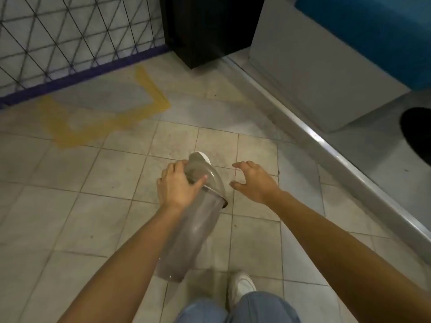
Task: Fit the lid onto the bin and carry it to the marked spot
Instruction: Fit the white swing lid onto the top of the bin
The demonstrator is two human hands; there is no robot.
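A translucent grey bin (186, 236) hangs tilted above the tiled floor, its domed lid (210, 173) seated on top with a white flap at the far end. My left hand (177, 185) grips the lid from the left side. Just to the right of the lid, my right hand (254, 180) hovers apart from it with fingers spread and curled, holding nothing. A yellow painted outline (98, 127) marks a spot on the floor at the far left, near the fence.
A wire mesh fence (70, 36) with a purple base runs along the far left. A black cabinet (205, 29) stands ahead. A metal threshold (326, 145) and a grey step run along the right. My white shoe (242, 285) and jeans show at the bottom.
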